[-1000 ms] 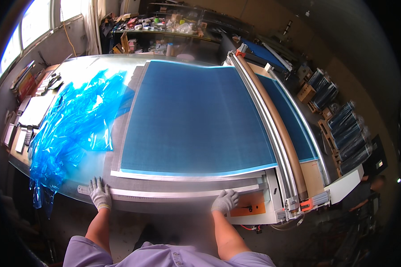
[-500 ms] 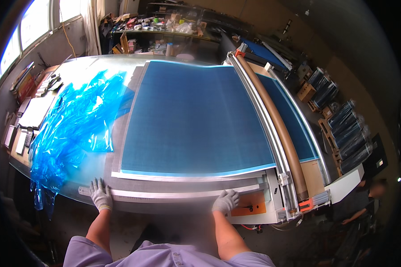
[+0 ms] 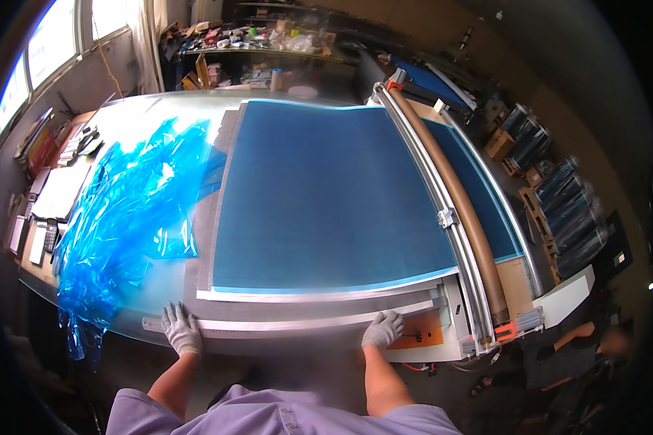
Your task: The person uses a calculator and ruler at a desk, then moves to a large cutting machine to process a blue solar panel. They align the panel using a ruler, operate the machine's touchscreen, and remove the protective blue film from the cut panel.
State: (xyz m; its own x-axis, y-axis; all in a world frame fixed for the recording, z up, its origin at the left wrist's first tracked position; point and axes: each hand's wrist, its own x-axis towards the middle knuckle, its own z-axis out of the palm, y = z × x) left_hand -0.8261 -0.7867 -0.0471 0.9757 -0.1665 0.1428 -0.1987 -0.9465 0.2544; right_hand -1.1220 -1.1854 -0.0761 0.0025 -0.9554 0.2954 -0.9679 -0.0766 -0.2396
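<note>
A long metal ruler lies along the near side of the work table, beside a white-edged strip. My left hand, in a pale knitted glove, rests flat on the ruler near its left end, fingers spread. Toward the other end, my right hand, gloved alike, bends its fingers down over the ruler; its fingertips are partly hidden. Just beyond lies a large dark blue sheet with light blue borders, on grey mesh-like material. Its right side runs under a machine's metal rail.
Crumpled blue plastic film spreads over the table's left and hangs off its near edge. A brown roller spans the machine, with a carriage on the rail. Wrapped rolls stand at right. Another person is at lower right.
The carriage has travelled along the rail away from me. My view has shifted slightly, so the table sits farther right. Both hands stay on the ruler, and the other person's arm has moved.
</note>
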